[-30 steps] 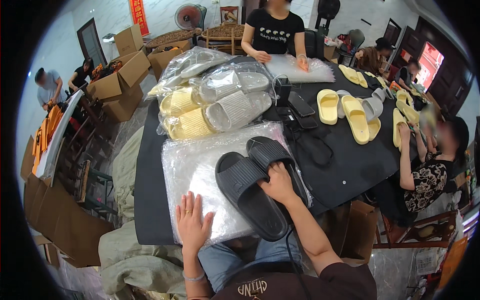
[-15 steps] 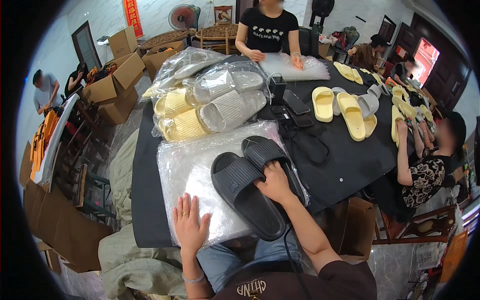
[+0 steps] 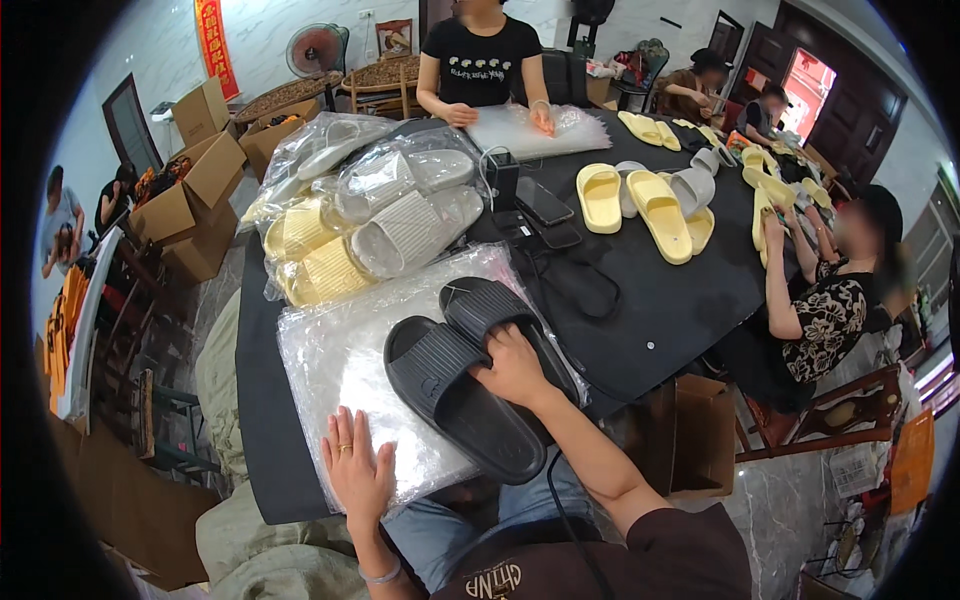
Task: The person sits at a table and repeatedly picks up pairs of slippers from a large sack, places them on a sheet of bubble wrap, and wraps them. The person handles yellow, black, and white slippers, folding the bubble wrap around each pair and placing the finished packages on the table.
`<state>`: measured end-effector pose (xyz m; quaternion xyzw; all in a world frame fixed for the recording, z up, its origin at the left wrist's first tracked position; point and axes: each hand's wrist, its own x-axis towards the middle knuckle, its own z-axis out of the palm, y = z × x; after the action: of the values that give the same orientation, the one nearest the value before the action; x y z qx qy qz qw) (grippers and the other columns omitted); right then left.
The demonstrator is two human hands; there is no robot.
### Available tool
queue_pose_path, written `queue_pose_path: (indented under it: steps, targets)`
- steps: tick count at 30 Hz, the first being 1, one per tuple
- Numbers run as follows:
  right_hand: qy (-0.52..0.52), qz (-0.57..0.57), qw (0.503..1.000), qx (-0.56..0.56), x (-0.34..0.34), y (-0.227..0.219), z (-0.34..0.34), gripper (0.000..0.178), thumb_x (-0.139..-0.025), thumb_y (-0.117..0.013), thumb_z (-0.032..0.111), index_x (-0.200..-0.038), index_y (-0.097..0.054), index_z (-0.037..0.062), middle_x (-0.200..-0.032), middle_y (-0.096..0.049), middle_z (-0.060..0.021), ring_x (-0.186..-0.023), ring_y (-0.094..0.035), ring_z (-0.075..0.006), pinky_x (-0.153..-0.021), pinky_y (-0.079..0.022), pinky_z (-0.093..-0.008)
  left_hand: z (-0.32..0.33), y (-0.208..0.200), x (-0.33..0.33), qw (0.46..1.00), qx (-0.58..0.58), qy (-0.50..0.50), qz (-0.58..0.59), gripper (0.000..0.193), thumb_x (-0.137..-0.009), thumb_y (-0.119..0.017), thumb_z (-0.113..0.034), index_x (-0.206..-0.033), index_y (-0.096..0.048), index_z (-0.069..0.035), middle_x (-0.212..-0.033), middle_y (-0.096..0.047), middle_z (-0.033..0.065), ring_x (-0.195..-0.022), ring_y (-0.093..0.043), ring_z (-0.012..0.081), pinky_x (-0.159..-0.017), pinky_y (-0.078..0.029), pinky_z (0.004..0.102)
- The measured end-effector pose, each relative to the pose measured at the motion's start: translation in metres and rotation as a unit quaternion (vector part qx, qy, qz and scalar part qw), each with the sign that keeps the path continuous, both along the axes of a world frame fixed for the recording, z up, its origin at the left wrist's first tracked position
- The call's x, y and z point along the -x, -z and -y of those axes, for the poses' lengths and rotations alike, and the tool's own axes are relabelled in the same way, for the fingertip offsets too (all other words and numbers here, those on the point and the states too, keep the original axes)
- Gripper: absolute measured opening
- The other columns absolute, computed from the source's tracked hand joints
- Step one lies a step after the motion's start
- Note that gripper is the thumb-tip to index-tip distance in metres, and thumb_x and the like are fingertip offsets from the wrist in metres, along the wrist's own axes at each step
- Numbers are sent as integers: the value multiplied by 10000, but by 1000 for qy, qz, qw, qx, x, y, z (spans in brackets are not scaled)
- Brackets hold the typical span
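Observation:
A pair of black slide slippers (image 3: 462, 400) rests on a stack of clear plastic bags (image 3: 325, 345) in front of me. My right hand (image 3: 512, 365) is closed on the pair where the two meet; its fingertips go in at the strap of the right slipper and are partly hidden. Flat on the near left corner of the bags lies my left hand (image 3: 358, 475), fingers stretched out and holding nothing. Behind the stack, bagged yellow slippers (image 3: 325, 270) and bagged grey slippers (image 3: 415, 230) are piled up.
Phones (image 3: 545, 205) and a dark cable lie on the black table (image 3: 640, 310), right of the bagged pile. Loose yellow slippers (image 3: 660, 215) stand farther right. A person (image 3: 825, 300) handles slippers at the right; another (image 3: 485, 70) stands behind more bags. An open carton (image 3: 700, 435) is below the table edge.
The whole view has shifted, so the table and people appear farther left. My right hand keeps its hold on the slippers, and my left hand stays flat on the bags.

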<state>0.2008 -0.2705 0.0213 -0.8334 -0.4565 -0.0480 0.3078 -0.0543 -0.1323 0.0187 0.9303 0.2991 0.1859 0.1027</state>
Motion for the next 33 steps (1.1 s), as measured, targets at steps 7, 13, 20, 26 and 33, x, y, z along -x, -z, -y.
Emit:
queue_pose_path:
  steps: [7, 13, 20, 26, 33]
  targets:
    - [1, -4, 1000, -6, 2, -2, 0, 483, -731, -691, 278, -1076, -607, -50, -1196, -554, -196, -1120, -471, -366, -964, -398, -434, 0, -1, 1, 1000, 0, 2, -5, 575, -878, -532, -338, -1371, -444, -55, -1470, -353, 164, -1383, -277, 343, -1123, -173, 483]
    - [3, -7, 1000, 1, 2, -2, 0, 487, -733, -687, 280, -1082, -605, -48, -1198, -553, -194, -1117, -473, -364, -964, -400, -434, 0, -2, 1, 1000, -3, -2, -12, 577, -878, -531, -336, -1374, -441, -55, -1474, -347, 163, -1384, -273, 343, -1123, -171, 482]
    - [-1, 5, 1000, -11, 2, -3, 0, 472, -735, -680, 280, -1058, -607, -56, -1175, -561, -194, -1097, -480, -368, -950, -410, -433, 0, -1, 1, 1000, -1, 0, -4, 582, -869, -540, -335, -1367, -447, -49, -1469, -352, 172, -1379, -281, 350, -1121, -178, 486]
    - [-4, 7, 1000, -16, 1, 0, 0, 464, -738, -679, 278, -1047, -607, -61, -1166, -563, -196, -1082, -487, -370, -946, -411, -431, 0, -2, 0, 1000, 0, 1, 0, 576, -874, -532, -342, -1360, -455, -42, -1465, -356, 177, -1376, -286, 351, -1118, -182, 490]
    - [-3, -8, 1000, 7, 1, -2, 0, 479, -747, -679, 291, -1062, -605, -63, -1191, -554, -203, -1114, -470, -368, -961, -401, -433, 0, -1, 1, 1000, -2, -1, -6, 571, -893, -504, -369, -1360, -456, -43, -1464, -356, 178, -1381, -280, 346, -1119, -177, 490]
